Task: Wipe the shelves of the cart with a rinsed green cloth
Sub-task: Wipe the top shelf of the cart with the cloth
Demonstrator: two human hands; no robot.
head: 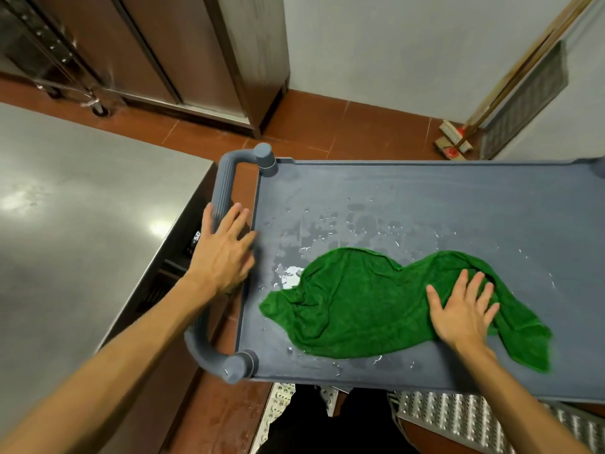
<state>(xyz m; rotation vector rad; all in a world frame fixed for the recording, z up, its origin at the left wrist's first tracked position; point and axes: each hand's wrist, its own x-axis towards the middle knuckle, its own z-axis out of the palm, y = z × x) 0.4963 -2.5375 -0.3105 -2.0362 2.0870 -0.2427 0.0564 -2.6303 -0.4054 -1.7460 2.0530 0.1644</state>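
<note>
Hands, 2, flat: right hand [463,309] on 1 green cloth [360,299] (shelf [425,198] wet), left hand [222,253] on handle [224,178].

The cloth [376,306] is spread on the shelf [425,198]; the handle [222,191] is fixed at its left, the desk [82,208] further left.

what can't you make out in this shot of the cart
Lower shelves: head view, hidden beneath the top shelf.
That shelf's right end: cut off by the picture's right edge.
Surface under the green cloth and right hand: covered, so its state cannot be told.
Label by the left hand: too small and blurred to read.
</note>
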